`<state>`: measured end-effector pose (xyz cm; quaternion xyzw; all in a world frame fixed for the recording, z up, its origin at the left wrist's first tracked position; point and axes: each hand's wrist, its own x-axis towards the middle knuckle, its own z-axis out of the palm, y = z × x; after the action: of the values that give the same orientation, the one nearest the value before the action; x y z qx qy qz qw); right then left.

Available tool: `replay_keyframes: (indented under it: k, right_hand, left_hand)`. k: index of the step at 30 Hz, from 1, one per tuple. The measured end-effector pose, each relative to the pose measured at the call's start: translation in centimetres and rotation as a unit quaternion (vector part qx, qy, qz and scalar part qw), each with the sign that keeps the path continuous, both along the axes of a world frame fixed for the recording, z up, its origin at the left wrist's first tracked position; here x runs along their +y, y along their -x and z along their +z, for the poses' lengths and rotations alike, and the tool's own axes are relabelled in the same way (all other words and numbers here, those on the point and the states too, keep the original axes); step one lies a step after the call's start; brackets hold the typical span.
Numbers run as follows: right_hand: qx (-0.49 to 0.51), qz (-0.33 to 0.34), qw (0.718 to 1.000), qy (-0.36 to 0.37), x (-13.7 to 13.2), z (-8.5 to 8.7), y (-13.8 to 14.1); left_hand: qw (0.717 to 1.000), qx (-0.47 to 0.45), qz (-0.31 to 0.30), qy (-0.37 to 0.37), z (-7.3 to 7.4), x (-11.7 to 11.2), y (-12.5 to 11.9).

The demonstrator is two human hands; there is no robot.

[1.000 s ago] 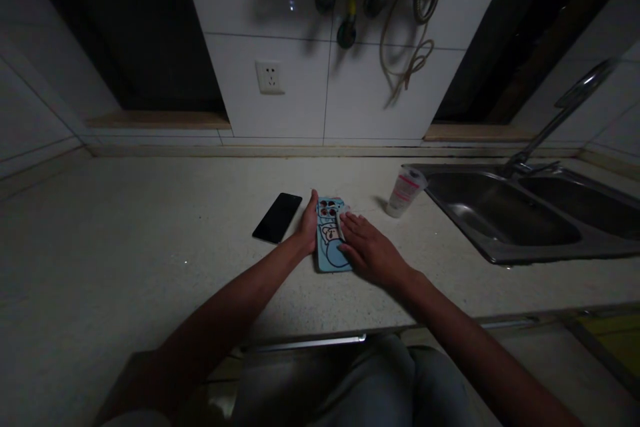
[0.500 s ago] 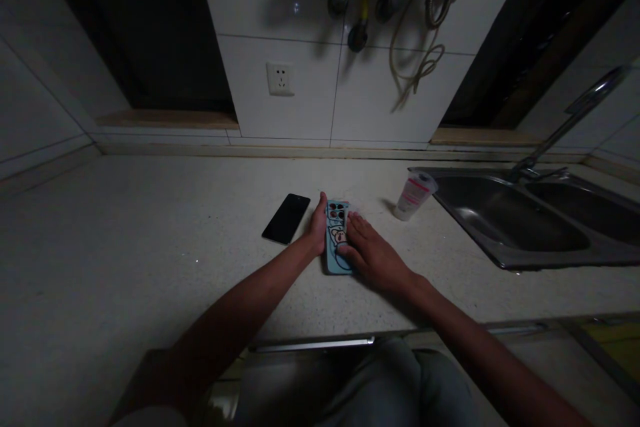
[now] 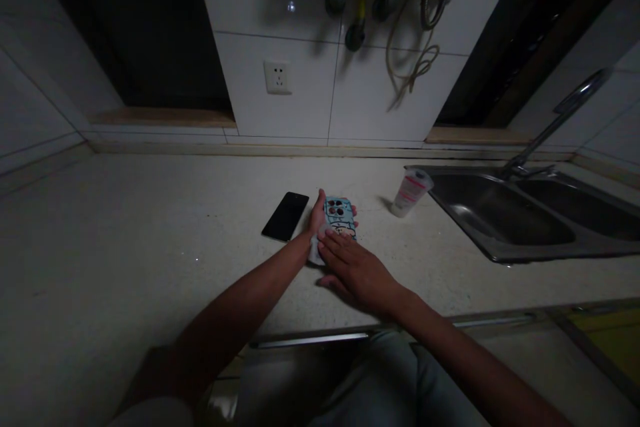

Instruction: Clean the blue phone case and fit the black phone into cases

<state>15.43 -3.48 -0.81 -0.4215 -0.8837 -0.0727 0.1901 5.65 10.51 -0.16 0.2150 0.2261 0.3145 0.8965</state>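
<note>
A light blue phone case (image 3: 341,211) with a cartoon drawing and round camera openings lies in my left hand (image 3: 317,215), whose fingertips show at its far right edge. My right hand (image 3: 356,273) presses a crumpled white tissue (image 3: 315,252) against the lower left part of the case. That lower part is hidden under the hand and tissue. Just left of my left hand, a black phone (image 3: 286,216) rests screen up on the counter.
A clear plastic cup (image 3: 411,193) with pink print stands tilted on the pale counter (image 3: 150,213). Right of it is a steel double sink (image 3: 505,213) with a faucet (image 3: 555,127). A socket (image 3: 277,77) and hanging hoses (image 3: 435,0) are on the tiled wall.
My right hand has slid left and toward me across the case, and the tissue under it now shows. The case is more turned, with left fingertips showing past its right edge.
</note>
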Motion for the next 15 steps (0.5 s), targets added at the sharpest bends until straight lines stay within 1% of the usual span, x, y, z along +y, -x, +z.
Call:
replay_keyframes:
  k: [2,4,9,12,15]
  right_hand:
    - [0.004,-0.015,1.000,-0.015,0.3,0.1,-0.3]
    - [0.002,-0.007,1.000,-0.021,0.2,0.3,-0.6]
    - [-0.006,0.088,0.996,-0.001,-1.4,1.0,-1.5]
    - [0.012,0.104,0.994,0.007,-2.1,1.0,-2.5]
    - [0.047,0.087,0.995,0.008,-2.2,0.8,-4.0]
  left_hand:
    - [1.000,-0.008,-0.003,0.003,0.1,-0.1,0.0]
    - [1.000,-0.008,0.009,-0.001,0.0,-0.2,0.0]
    - [0.999,-0.003,0.045,0.001,-0.1,-0.4,-0.1]
    - [0.999,-0.006,0.026,0.018,-0.2,-0.5,0.1]
    - [0.999,-0.020,0.000,0.028,-0.3,-0.4,0.3]
